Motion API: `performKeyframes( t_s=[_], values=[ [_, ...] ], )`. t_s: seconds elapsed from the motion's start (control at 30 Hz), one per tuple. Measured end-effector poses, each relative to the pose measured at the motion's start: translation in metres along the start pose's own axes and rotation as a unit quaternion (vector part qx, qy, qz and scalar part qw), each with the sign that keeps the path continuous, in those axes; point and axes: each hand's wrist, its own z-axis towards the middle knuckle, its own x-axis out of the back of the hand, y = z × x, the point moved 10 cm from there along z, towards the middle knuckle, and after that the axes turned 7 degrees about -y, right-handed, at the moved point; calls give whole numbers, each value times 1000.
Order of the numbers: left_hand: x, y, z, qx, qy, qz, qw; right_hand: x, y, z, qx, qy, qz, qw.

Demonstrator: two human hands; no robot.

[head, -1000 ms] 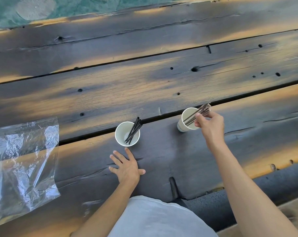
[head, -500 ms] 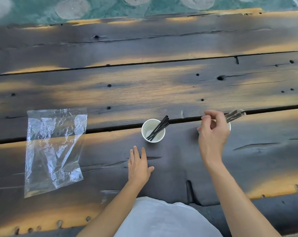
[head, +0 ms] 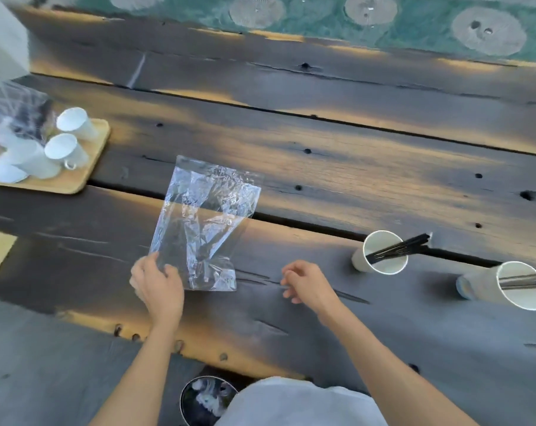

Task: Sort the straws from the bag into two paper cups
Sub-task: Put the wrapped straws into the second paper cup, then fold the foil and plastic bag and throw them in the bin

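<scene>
Our left hand [head: 157,285] rests on the near corner of the clear plastic bag [head: 205,222], fingers laid on the film and seemingly pinching its edge, though we cannot tell how firmly. Our right hand [head: 306,282] hovers just beside the bag's other near corner, fingers loosely curled and holding nothing.

The bag lies flat and crumpled on the table [head: 337,167], and it looks empty; no straw shows through the film. Well off to the right stand the two paper cups. The nearer cup [head: 380,256] holds a bundle of black straws [head: 404,247] leaning out over its rim to the right. The far-right cup [head: 506,287], partly cut by the frame edge, holds paler, clear-looking straws [head: 524,281]; blur keeps us from counting either bundle.

By our reading the sorting is finished or very nearly so: both cups are filled by kind, the bag is spent, and what remains is likely only tidying the bag away.

The surface is a table of broad, dark, weathered planks, knotted and split by long gaps, with warm light streaking across it. At the left edge a pale wooden tray [head: 85,167] carries several white cups [head: 67,150], some of them tipped on their sides, beside another crinkled clear wrapper [head: 11,109]. Beyond the far planks runs a green floor with pale round patterns [head: 414,23].
</scene>
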Motion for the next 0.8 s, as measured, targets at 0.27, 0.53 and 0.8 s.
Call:
performKeyframes(
  t_s=[0.27, 0.53, 0.8],
  values=[
    [-11, -100, 44, 233, -109, -99, 961, -43, 28, 33, -107, -25, 64, 992],
    [-41, -86, 39, 211, -176, -129, 953, -52, 18, 54, -113, -43, -23, 992],
    [-81, -50, 10, 137, -272, -100, 947, -35, 7, 66, -74, 36, 47, 996]
  ],
)
